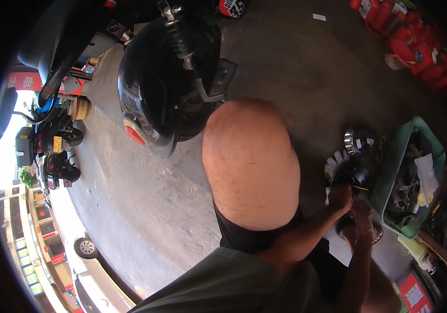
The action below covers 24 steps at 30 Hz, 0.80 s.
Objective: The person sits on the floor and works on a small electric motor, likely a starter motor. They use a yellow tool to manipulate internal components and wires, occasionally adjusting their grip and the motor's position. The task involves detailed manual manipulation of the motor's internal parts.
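My left hand (341,199) is closed beside a dark round part (354,173) on the floor at the right. Close against it, my right hand (362,213) is closed too; its fingers are small and shadowed. What either hand grips cannot be made out. A thin yellow strand (359,188) shows just above the hands, touching the dark part. Partly behind that part lies a white work glove (332,166). Farther away sits another round part with a shiny metal rim (348,141). My bare knee (252,161) fills the middle of the view.
Right of the hands, a green bin (381,195) holds mixed parts and a white paper. A motor scooter's black rear end (150,94) stands ahead on the left. Red containers (411,47) line the far right. Parked motorbikes (59,141) and a white car (95,271) are outside at left.
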Available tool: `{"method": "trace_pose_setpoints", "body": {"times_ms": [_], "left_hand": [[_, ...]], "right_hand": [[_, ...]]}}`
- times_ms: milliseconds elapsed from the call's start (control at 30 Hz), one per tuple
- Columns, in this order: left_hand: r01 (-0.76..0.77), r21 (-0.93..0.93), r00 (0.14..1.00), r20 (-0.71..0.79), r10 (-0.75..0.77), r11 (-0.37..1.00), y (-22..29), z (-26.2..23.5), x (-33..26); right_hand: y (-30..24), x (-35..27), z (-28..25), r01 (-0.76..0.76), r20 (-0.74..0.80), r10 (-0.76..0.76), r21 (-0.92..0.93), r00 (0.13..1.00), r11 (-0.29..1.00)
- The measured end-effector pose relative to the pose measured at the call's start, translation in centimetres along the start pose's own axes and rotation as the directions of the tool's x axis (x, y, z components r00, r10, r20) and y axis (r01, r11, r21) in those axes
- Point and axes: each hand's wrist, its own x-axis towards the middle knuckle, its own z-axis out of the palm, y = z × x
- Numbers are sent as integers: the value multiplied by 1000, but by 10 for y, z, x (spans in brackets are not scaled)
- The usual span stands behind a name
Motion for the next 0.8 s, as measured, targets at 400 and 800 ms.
{"method": "trace_pose_setpoints", "body": {"times_ms": [400,800], "left_hand": [[47,138,988,139,-67,989,16,-19,6],[106,2,963,249,-103,994,-5,-17,13]], "right_hand": [[-3,-8,-1,195,-104,-221,-216,970,957],[-12,-6,-5,104,-124,-126,-173,984,979]]}}
